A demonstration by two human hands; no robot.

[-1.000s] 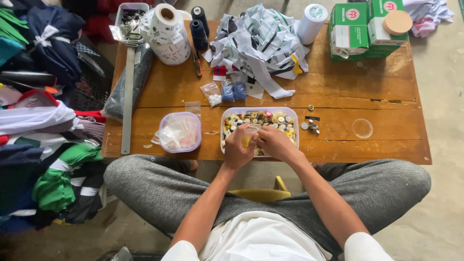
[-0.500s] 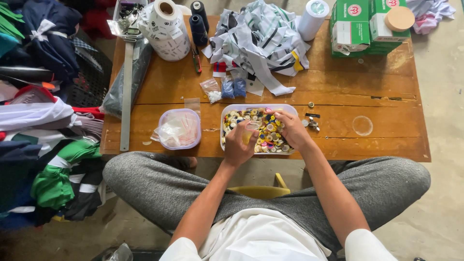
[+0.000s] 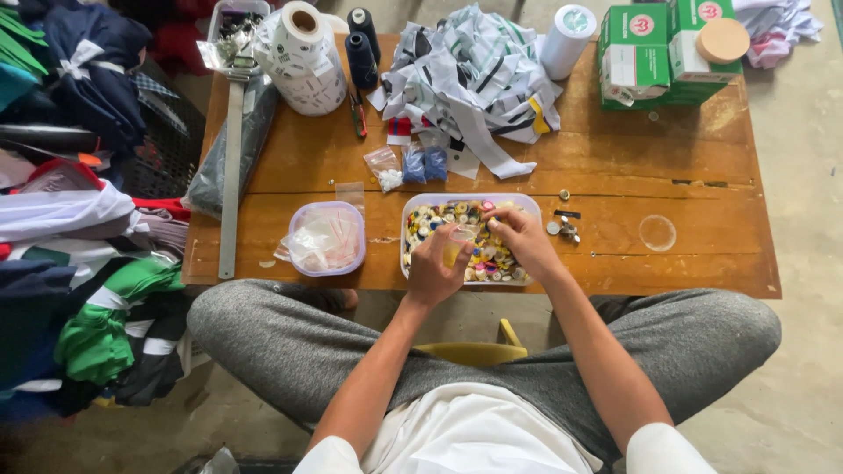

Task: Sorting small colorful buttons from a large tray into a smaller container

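A: What is the left hand [image 3: 436, 270] doing?

B: It is curled around a small clear bag [image 3: 457, 246], fingers closed on it, and it holds the bag over the near edge of the tray of buttons [image 3: 470, 239]. The bag looks yellowish inside, but what it holds is too small to tell.

A: And the right hand [image 3: 518, 241]?

B: It sits just to the right of the left hand, over the same tray. Its fingertips are pinched together right beside the mouth of the bag. Whether a button sits between them cannot be told.

A: Where is the tray itself?

B: Directly under both hands, on the wooden table [image 3: 615, 167], close to the near edge. It is a shallow clear tray full of mixed coloured buttons.

A: What lies around the hands?

B: To the left of the left hand, a little apart, stands a round plastic tub [image 3: 327, 239] with crumpled clear bags in it. To the right of the right hand lie a few small metal parts [image 3: 564, 227], and further right a clear round lid [image 3: 657, 233]. Beyond the hands, three little bags [image 3: 411, 165] of white and blue bits rest on the table, and past them a heap of striped cloth strips [image 3: 479, 75].
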